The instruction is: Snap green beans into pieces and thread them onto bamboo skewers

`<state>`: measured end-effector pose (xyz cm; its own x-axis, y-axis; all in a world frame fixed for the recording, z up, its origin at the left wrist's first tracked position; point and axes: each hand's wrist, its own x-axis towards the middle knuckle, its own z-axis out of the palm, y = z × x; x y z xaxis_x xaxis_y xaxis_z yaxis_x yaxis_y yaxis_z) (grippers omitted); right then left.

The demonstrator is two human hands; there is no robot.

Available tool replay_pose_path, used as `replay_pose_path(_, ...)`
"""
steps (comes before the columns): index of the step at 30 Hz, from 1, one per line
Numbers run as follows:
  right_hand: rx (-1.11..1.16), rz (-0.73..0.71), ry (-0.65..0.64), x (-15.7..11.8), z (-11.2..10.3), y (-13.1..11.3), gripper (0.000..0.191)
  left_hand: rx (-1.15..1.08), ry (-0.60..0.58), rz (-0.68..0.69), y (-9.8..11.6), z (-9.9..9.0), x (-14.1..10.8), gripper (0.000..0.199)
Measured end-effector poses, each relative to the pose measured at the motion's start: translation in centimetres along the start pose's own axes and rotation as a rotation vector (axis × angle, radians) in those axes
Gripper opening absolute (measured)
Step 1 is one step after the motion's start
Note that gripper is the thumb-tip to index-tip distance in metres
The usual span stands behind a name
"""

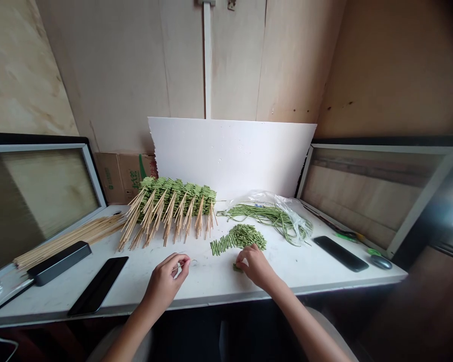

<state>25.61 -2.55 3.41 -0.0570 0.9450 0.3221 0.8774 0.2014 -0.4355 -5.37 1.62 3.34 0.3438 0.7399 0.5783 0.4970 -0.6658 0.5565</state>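
Note:
My left hand (169,274) is closed in a pinch above the front of the white table, with a thin pale bamboo skewer, mostly hidden, between its fingers. My right hand (254,264) has its thumb and fingers brought together over a few cut green bean pieces (237,268). Just beyond it lies a heap of short green bean pieces (248,235). To the left of the heap, more pieces lie side by side in a row (222,244). Skewered bean bundles (177,193) are stacked at the back left, their bare sticks (168,218) pointing forward.
Loose bamboo skewers (75,236) lie at the left, behind a black box (60,262) and a black phone (98,285). Long beans (260,213) rest partly under a clear plastic bag (292,213). A second dark phone (340,253) and a mouse (381,261) are at the right.

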Motion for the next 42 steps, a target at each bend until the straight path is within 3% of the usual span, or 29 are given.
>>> replay_pose_path(7,0.178,-0.011,0.131,0.4,0.5,0.6,0.013,-0.023,0.002,-0.011,0.1,0.0,0.0,0.022)
replay_pose_path(13,0.782,0.208,0.142,1.2,-1.1,0.6,0.039,-0.074,-0.024,-0.035,0.2,-0.1,0.0,0.022)
replay_pose_path(16,1.099,0.244,0.098,1.2,-1.9,0.2,0.039,-0.085,-0.050,-0.038,0.1,0.0,-0.1,0.020)
replay_pose_path(18,1.194,0.249,0.088,1.1,-2.2,-0.3,0.039,-0.093,-0.061,-0.039,0.1,0.2,-0.2,0.020)
replay_pose_path(28,1.081,0.315,0.160,1.0,-2.4,-0.8,0.040,-0.126,-0.061,-0.080,-0.3,0.7,0.0,0.021)
replay_pose_path(31,1.021,0.362,0.205,1.1,-2.7,-0.3,0.046,-0.143,0.014,-0.125,-1.0,0.7,0.1,0.024)
replay_pose_path(35,0.886,0.317,0.198,1.3,-2.6,0.1,0.050,-0.055,0.151,-0.140,-2.1,-0.2,1.0,0.030)
replay_pose_path(42,0.657,0.215,0.122,2.0,0.0,0.5,0.046,0.141,0.371,-0.124,-5.0,-3.2,5.3,0.034)
